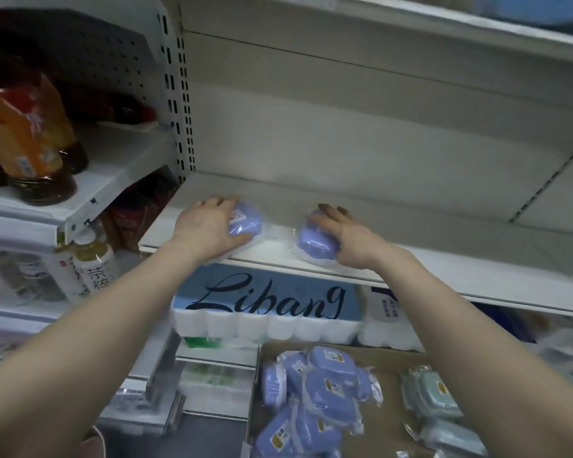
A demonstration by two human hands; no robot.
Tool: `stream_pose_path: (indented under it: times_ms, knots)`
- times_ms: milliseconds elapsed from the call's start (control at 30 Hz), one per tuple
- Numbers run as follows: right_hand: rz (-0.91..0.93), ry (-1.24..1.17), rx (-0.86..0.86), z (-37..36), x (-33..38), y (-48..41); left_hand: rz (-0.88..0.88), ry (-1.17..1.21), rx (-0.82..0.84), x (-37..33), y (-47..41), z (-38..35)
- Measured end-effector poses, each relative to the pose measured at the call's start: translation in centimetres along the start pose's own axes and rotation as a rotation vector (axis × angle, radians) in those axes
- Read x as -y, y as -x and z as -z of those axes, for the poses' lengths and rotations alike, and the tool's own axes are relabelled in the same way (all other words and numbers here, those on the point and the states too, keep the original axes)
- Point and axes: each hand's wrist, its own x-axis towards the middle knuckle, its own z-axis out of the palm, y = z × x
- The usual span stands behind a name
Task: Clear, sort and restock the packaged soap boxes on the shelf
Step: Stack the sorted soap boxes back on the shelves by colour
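Both bare arms reached up to the white shelf [444, 236] that ran across the middle of the view. The left hand [209, 228], at nine o'clock from the centre, gripped a blue soap box [247, 223] in clear wrap. Its fingers curled over the top and its thumb lay along the near side. That box sat on the shelf close to the front edge.

At three o'clock from the centre the right hand [351, 241] held a second blue soap box [310, 244]. Its fingers were bent across the top, and the thumb could not be seen. This box also rested on the shelf near the front lip, at three o'clock of the first and apart from it, with bare shelf between the two.

Straight below, at six o'clock, a pack of tissue rolls [268, 305] marked "Libang" filled the next level down. Lower still sat an open cardboard carton [391, 368] holding a loose heap of blue soap boxes [325, 391] and, at three o'clock of that heap, a few green soap boxes [435, 396].

Far out at nine o'clock stood pale tea bottles [93, 269] and, at ten o'clock on a higher shelf, dark bottles with orange labels [24, 137] — all blurred.
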Motion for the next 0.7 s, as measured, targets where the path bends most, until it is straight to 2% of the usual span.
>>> stream_pose_path:
  times_ms: [67, 167, 267, 333, 433, 533, 600, 700]
  knots:
    - [0.02, 0.071, 0.021, -0.4, 0.2, -0.2, 0.084, 0.072, -0.009, -0.3, 0.3, 0.1]
    - [-0.059, 0.149, -0.041, 0.2, 0.3, 0.2, 0.159, 0.209, -0.003, -0.2, 0.6, 0.9]
    - [-0.119, 0.233, -0.091, 0.7, 0.1, 0.6, 0.121, 0.229, 0.012, 0.3, 1.3, 2.0]
    - [-0.137, 0.224, -0.13, 0.5, 0.0, 0.8, 0.002, 0.158, 0.056, 0.2, 2.2, 2.5]
    - [-0.119, 0.18, -0.185, 0.0, -0.5, 0.7, -0.257, -0.127, 0.09, -0.5, 3.2, 2.4]
    - [-0.098, 0.004, -0.116, 0.1, -0.9, 0.6, -0.439, -0.34, 0.157, -1.6, 3.1, 2.7]
    - [-0.11, -0.06, -0.068, 0.2, -1.3, 0.6, -0.481, -0.412, 0.177, -2.3, 2.5, 3.0]
    - [-0.128, -0.072, -0.071, 0.3, -1.8, 0.6, -0.398, -0.455, 0.204, -2.5, 1.3, 3.2]
